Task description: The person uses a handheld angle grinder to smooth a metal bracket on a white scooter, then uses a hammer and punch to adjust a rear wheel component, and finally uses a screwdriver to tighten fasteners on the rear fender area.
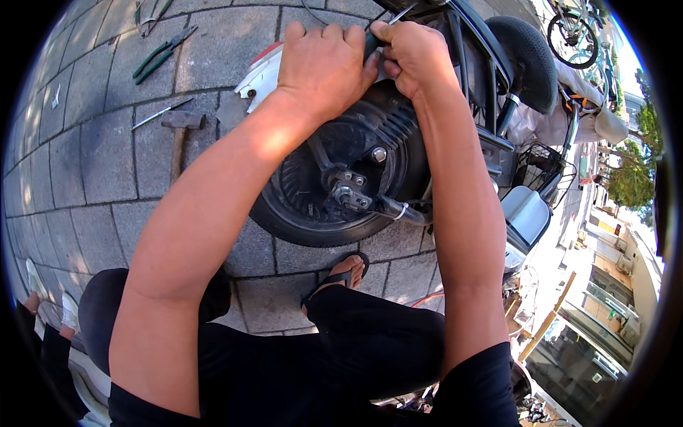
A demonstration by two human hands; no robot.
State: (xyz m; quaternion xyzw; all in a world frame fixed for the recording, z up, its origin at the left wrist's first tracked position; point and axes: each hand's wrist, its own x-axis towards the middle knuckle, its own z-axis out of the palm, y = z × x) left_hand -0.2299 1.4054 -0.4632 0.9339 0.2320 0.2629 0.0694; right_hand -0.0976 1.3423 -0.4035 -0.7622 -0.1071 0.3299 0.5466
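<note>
Both my hands meet over the rear wheel (334, 178) of a dark electric scooter (469, 64). My left hand (320, 71) is closed, its knuckles up, around what looks like a screwdriver (371, 45) with a dark green handle. Curled fingers of my right hand (414, 57) press against the same handle from the other side. A metal shaft shows beyond the right hand, toward the scooter's body; its tip is hidden. Under and beside my left hand sits a white and red body part (263, 77). My wrists and hands cover the spot above the tyre.
On the paving left of the wheel lie a hammer (183, 122), a thin metal rod-like tool (162, 112), green-handled pliers (163, 55) and another pair of pliers (149, 20). My sandalled foot (347, 272) stands close below the tyre. Someone's feet (69, 313) show at the lower left.
</note>
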